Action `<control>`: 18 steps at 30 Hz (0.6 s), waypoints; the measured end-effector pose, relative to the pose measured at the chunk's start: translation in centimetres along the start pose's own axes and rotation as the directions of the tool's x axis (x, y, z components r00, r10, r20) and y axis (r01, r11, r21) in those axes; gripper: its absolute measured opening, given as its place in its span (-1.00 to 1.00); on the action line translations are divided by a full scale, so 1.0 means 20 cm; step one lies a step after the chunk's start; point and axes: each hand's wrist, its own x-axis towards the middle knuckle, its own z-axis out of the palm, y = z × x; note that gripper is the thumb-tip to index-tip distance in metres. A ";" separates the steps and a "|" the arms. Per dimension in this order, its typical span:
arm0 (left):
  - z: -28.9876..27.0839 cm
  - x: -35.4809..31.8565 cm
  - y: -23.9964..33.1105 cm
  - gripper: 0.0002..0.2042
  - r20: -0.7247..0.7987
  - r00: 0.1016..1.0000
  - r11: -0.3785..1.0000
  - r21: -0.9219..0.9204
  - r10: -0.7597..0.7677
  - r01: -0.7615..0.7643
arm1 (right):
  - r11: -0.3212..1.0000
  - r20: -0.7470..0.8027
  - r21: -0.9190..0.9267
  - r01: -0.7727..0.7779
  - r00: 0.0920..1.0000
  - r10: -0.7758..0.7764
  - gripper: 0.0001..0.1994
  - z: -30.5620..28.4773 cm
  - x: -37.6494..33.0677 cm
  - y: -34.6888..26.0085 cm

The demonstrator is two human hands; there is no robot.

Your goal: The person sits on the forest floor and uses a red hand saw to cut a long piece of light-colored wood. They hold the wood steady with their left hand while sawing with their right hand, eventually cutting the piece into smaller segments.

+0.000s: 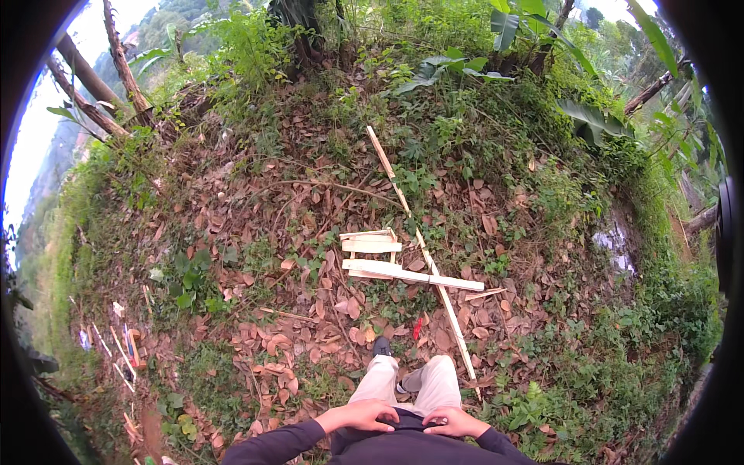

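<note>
Both hands sit low at the waist, pressed flat against the dark top. The left hand (361, 416) lies spread, fingers loosely extended across the belly, nothing in it. The right hand (453, 423) rests just beside it, fingers curled a little, also holding nothing as far as I can see. Dark sleeves run off toward the lower edge.

Below the hands, pale trousers (407, 384) and one dark shoe (381, 346) planted on the ground (263, 232), a slope thick with brown dead leaves and patches of green weeds.

Out ahead of the shoe, well apart from both hands, lies the wooden frame (372, 248): short pale slats nailed into a small ladder shape, with a wider plank (411, 275) crossing beneath it. A long thin strip (422, 248) runs diagonally over the lot, from up the slope down to just right of the trousers. A small red thing (418, 327) sits in the leaves between the plank and the shoe; too small to tell what it is.

Far left, more pale sticks (116, 353) lie scattered. Broad-leaved plants and tree trunks ring the upper edge.
</note>
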 end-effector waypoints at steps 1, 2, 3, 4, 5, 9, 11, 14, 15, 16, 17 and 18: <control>0.00 -0.01 0.00 -0.61 -0.011 1.000 1.000 0.015 0.024 -0.023 | 0.994 -0.042 -0.102 0.030 0.999 -0.035 -0.63 -0.03 0.01 -0.06; -0.02 -0.02 0.01 -0.69 -0.073 0.997 0.999 0.020 0.040 -0.038 | 0.996 -0.102 -0.080 0.032 0.994 -0.040 -0.67 -0.05 0.02 -0.13; -0.03 -0.02 0.03 -0.71 -0.115 0.989 0.993 0.084 0.088 -0.078 | 0.997 -0.135 0.071 -0.016 0.991 0.025 -0.70 -0.05 0.02 -0.19; -0.05 -0.02 0.05 -0.73 -0.155 0.978 0.982 0.150 0.138 -0.115 | 1.000 -0.150 0.007 -0.002 0.989 0.003 -0.73 -0.05 0.03 -0.20; -0.06 -0.02 0.08 -0.75 -0.190 0.963 0.965 0.217 0.191 -0.149 | 0.998 -0.164 -0.057 0.012 0.986 -0.021 -0.76 -0.06 0.03 -0.21; -0.11 0.01 0.21 -0.79 -0.310 0.898 0.898 0.407 0.311 -0.170 | 0.974 -0.514 -0.225 0.038 0.844 -0.152 -0.84 -0.13 0.06 -0.32; -0.11 0.03 0.29 -0.83 -0.452 0.834 0.922 0.353 0.315 -0.157 | 0.907 -0.640 -0.420 0.030 0.699 -0.319 -0.83 -0.20 0.04 -0.44; -0.12 0.05 0.46 -0.87 -0.634 0.747 0.970 0.237 0.199 -0.057 | 0.984 -0.263 -0.159 0.080 0.957 -0.120 -0.59 -0.37 -0.05 -0.47; -0.13 0.09 0.50 -0.87 -0.656 0.730 0.972 0.232 0.191 -0.046 | 0.987 -0.140 -0.143 0.067 0.986 -0.088 -0.55 -0.39 -0.10 -0.48; -0.13 0.14 0.54 -0.87 -0.679 0.712 0.974 0.226 0.182 -0.034 | 0.957 -0.152 -0.238 0.164 0.967 -0.203 -0.59 -0.39 -0.14 -0.46; -0.13 0.19 0.58 -0.86 -0.701 0.692 0.976 0.219 0.172 -0.021 | 0.964 -0.147 -0.189 0.189 0.965 -0.218 -0.61 -0.38 -0.15 -0.41; -0.12 0.23 0.62 -0.87 -0.701 0.689 0.971 0.237 0.185 -0.020 | 0.966 -0.139 -0.140 0.216 0.962 -0.235 -0.63 -0.38 -0.17 -0.37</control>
